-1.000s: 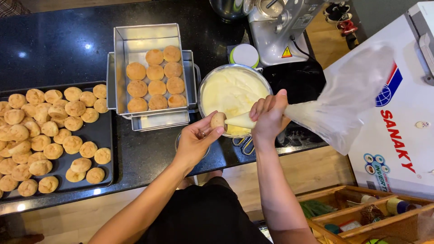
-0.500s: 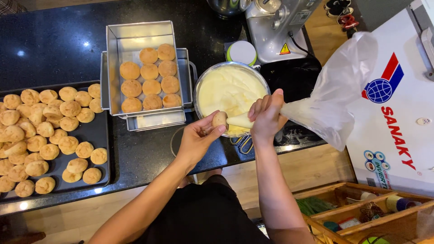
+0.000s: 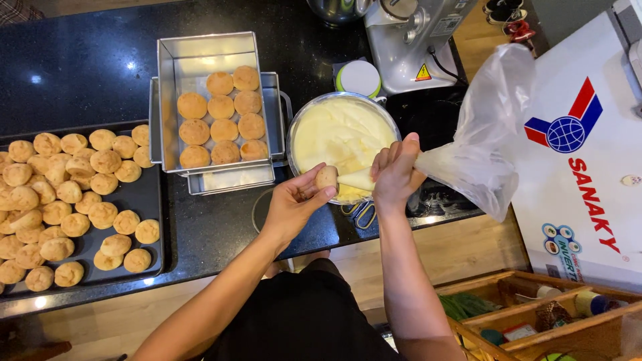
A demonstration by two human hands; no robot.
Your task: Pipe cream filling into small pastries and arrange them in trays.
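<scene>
Nearest the camera, the left hand cups a single round puff between thumb and fingertips, holding it level so that one side faces the nozzle end of the piping bag. The right hand is closed in a fist around the neck of the clear plastic bag, just behind its cream-filled tip, which touches the puff. The loose, mostly empty upper part of the bag trails to the right and upward, clear of the work.

Both hands work directly over the near rim of the metal bowl, which is filled with pale yellow cream, so any drip would fall back into the bowl rather than onto the black table.

To the left of the bowl stands a rectangular steel pan set on a second, wider pan; it holds about ten puffs in rows at its near end, its far end bare. Further left, a dark baking tray carries a large loose crowd of puffs, within reach of the left hand.

Beyond the bowl sit a white round lid or tub and a stand mixer. A white chest appliance stands at the right.
</scene>
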